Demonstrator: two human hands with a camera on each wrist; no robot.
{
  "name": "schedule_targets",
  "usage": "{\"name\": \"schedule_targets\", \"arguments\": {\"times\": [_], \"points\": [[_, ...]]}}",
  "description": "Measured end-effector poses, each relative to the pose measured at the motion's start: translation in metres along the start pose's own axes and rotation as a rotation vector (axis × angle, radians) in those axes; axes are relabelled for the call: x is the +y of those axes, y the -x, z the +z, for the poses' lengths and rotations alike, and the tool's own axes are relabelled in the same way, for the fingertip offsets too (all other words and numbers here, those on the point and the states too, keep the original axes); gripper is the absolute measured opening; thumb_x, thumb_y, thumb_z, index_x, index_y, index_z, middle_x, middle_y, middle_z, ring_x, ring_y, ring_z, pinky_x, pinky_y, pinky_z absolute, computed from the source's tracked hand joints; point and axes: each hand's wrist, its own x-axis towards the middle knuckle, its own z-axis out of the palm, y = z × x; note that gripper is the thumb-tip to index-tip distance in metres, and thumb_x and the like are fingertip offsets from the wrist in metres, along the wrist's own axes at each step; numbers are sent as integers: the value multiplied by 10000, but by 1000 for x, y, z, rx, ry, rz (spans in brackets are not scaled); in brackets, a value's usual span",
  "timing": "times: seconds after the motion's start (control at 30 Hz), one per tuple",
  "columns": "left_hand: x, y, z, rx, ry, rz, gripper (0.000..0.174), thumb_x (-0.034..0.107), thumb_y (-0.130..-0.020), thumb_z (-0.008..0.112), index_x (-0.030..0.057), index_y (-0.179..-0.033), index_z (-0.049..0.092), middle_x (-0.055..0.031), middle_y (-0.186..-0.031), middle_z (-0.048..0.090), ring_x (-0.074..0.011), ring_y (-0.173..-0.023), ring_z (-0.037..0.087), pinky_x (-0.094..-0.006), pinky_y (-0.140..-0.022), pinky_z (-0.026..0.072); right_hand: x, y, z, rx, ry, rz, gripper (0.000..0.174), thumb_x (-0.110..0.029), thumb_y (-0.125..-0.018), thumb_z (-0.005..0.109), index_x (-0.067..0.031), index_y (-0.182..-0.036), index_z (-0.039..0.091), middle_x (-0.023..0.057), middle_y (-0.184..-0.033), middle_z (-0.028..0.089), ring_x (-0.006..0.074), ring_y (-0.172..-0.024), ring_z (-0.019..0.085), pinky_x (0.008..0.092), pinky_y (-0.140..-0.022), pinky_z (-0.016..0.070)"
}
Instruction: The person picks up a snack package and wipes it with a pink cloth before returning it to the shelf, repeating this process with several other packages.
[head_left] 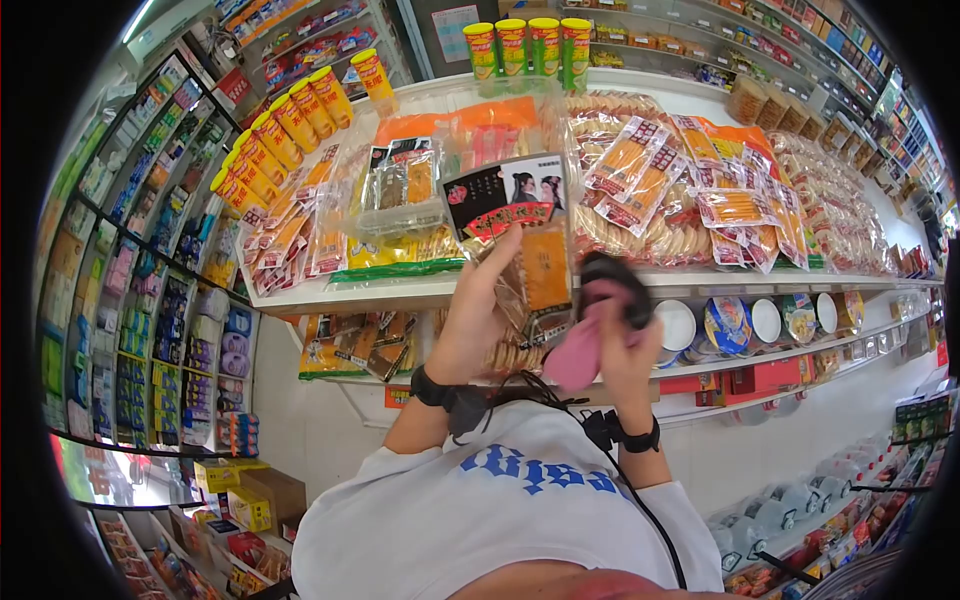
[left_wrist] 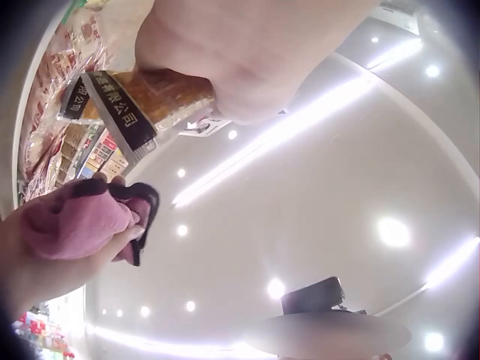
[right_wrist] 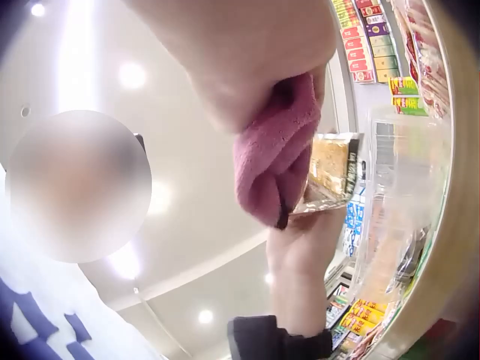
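My left hand (head_left: 474, 312) grips snack packets (head_left: 545, 268) above the display's front edge. They are clear with black printed labels and orange-brown pieces inside; the fingers hide part of them. To the right, my right hand (head_left: 632, 362) holds a pink cloth (head_left: 574, 354) with a dark edge, blurred in the head view. In the right wrist view the cloth (right_wrist: 276, 154) hangs bunched from the hand, overlapping the packets. The left wrist view shows the cloth (left_wrist: 82, 223) below the packets (left_wrist: 142, 109). Behind the packets a clear plastic box (head_left: 400, 218) with similar packets stands on the display.
Several yellow canisters (head_left: 283, 135) line the display's left side, and green-and-yellow ones (head_left: 543, 50) its back. Bagged snacks (head_left: 640, 180) cover the right side. A lower shelf holds bowl-shaped tubs (head_left: 727, 325) and more packets (head_left: 375, 340). Stocked shelving (head_left: 150, 290) stands at the left.
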Motion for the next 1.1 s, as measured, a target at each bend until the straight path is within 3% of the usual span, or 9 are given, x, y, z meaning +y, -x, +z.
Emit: {"name": "schedule_targets", "arguments": {"times": [0.1, 0.2, 0.3, 0.4, 0.5, 0.7, 0.93, 1.03, 1.1], "points": [[-5, -7, -10, 146, -81, 131, 276, 189, -957, 619, 51, -1195, 587, -59, -1111, 659, -167, -976, 657, -345, -831, 546, -4, -11, -7, 229, -242, 32, 234, -188, -998, 568, 16, -1107, 599, 42, -938, 665, 95, -840, 609, 253, -746, 494], [-8, -7, -12, 156, -211, 187, 245, 162, -952, 627, 38, -1161, 599, -59, -1044, 675, -155, -917, 665, -316, -800, 545, -1, -10, -2, 135, -160, 235, 265, -213, -989, 580, 7, -1135, 595, 45, -967, 651, 102, -877, 607, 269, -774, 491], [-7, -10, -9, 99, -247, 145, 230, 147, -949, 627, 18, -1139, 605, -71, -1002, 688, -147, -884, 673, -296, -780, 545, 6, -2, 0, -312, -132, 228, 307, -194, -941, 637, 14, -1160, 586, 62, -966, 651, 115, -873, 601, 276, -785, 485], [-4, -9, -4, 38, -151, 90, 244, 131, -946, 623, -2, -1148, 597, -109, -1028, 692, -164, -908, 683, -307, -799, 551, -1, -6, 10, -388, 183, -138, 322, -153, -894, 672, 23, -1153, 591, 90, -882, 655, 126, -786, 598, 275, -741, 484], [-10, -14, -22, 87, -179, 108, 256, 134, -937, 639, -7, -1147, 599, -107, -1043, 691, -162, -906, 680, -307, -792, 550, 7, -6, 4, -401, 219, 54, 262, -115, -889, 669, 27, -1101, 614, 113, -806, 653, 143, -707, 586, 287, -685, 483], [-5, -4, -12, 149, -383, 153, 289, 143, -909, 683, -1, -1151, 618, -64, -1035, 690, -124, -885, 665, -287, -776, 540, 13, -6, 0, -261, 183, 124, 206, -139, -912, 669, 28, -1029, 643, 75, -769, 661, 89, -683, 560, 265, -647, 472], [23, 1, -43, 37, -748, 105, 272, 132, -886, 711, -2, -1115, 648, -32, -985, 696, -87, -835, 652, -248, -748, 525, 3, -8, -9, 252, -115, 185, 253, -237, -973, 618, 3, -1051, 626, 18, -839, 662, 68, -758, 604, 216, -685, 476], [22, 8, -40, -94, -912, 108, 265, 128, -889, 698, 10, -1121, 651, -26, -960, 702, -91, -836, 643, -260, -761, 520, 13, -2, -6, 332, -222, 55, 295, -211, -989, 565, 23, -1168, 578, 114, -1181, 611, 153, -1078, 588, 290, -874, 467], [10, 16, -31, -280, -1006, 63, 278, 127, -889, 688, 5, -1134, 640, -30, -935, 705, -103, -841, 641, -287, -773, 521, 10, -1, 9, 133, -10, -145, 378, -177, -977, 543, 33, -1289, 498, 147, -1368, 476, 200, -1251, 461, 335, -981, 408]]}}
